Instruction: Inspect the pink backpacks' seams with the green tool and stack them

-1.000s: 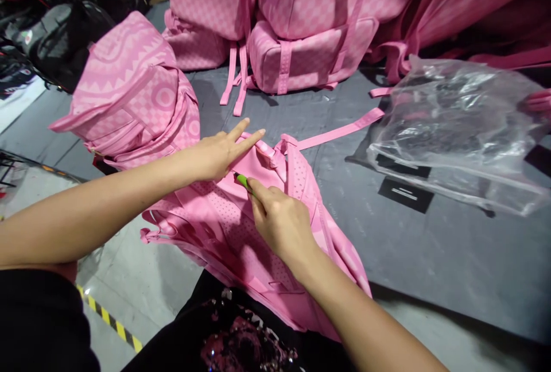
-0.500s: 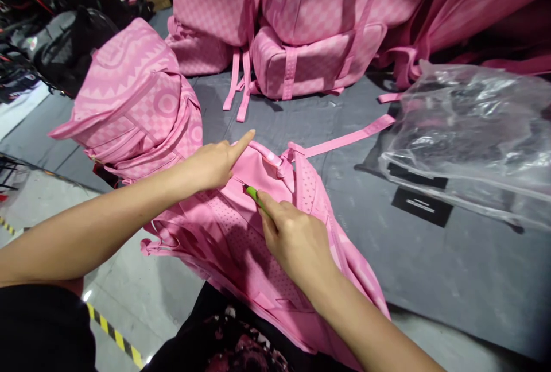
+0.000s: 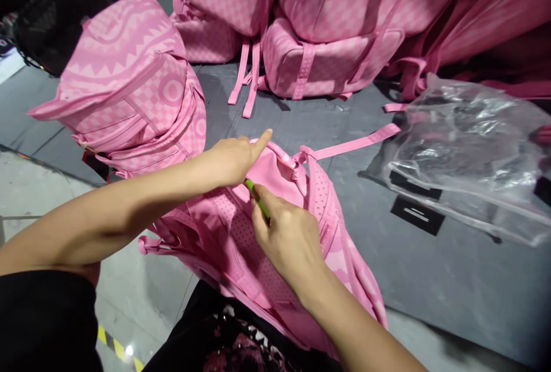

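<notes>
A pink backpack (image 3: 275, 257) lies along the table's front edge against my body, its perforated back panel and straps facing up. At its upper end rests my left hand (image 3: 235, 159), index finger stretched out and the other fingers curled down onto the fabric; their tips are hidden. My right hand (image 3: 286, 228) is closed around a slim green tool (image 3: 258, 197), which points at the panel just below my left hand. The tool's tip is hidden there, and its exact kind cannot be made out.
A patterned pink backpack (image 3: 129, 79) stands to the left. More pink backpacks (image 3: 327, 62) line the back of the grey table (image 3: 430, 280). At right lies a clear plastic bag (image 3: 473, 148) by a black card (image 3: 417, 214). A pink strap (image 3: 357, 141) stretches across the tabletop.
The view has shifted slightly. My left hand and the green tool have come closer together, and the tool's dark tip, visible before, is now hidden by my left hand.
</notes>
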Motion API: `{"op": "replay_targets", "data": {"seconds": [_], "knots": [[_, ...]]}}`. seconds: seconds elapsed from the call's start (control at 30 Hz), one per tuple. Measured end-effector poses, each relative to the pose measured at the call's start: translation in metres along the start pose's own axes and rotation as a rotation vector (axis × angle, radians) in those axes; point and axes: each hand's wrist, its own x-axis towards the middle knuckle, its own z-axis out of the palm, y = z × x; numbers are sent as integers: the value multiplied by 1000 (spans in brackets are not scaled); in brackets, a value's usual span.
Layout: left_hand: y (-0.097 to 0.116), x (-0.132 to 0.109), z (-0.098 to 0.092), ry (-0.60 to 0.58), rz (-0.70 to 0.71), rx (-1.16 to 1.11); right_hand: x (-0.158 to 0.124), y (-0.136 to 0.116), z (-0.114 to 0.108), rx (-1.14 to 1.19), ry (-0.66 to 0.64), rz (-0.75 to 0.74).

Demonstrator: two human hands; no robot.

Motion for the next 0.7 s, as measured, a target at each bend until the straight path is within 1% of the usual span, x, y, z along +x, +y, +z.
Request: {"op": "replay_targets", "data": {"seconds": [0.1,0.2,0.33,0.47,0.6,0.7], "knots": [[-1,-1,0,18,6,-13,-1,0,0,-26,16,5],[-1,-1,1,7,5,-36,-1,0,-1,-21,25,-10],[-3,-2,1,22,26,-50,-1,-1,-3,-31,23,17],[-4,-3,2,21,23,-59,-3,-2,-1,-11,-4,42],[-5,-4,2,18,36,-60,-3,-3,-1,-4,10,29],[-5,-4,3,30,31,-69,-3,-4,-4,-22,-34,29]]}}
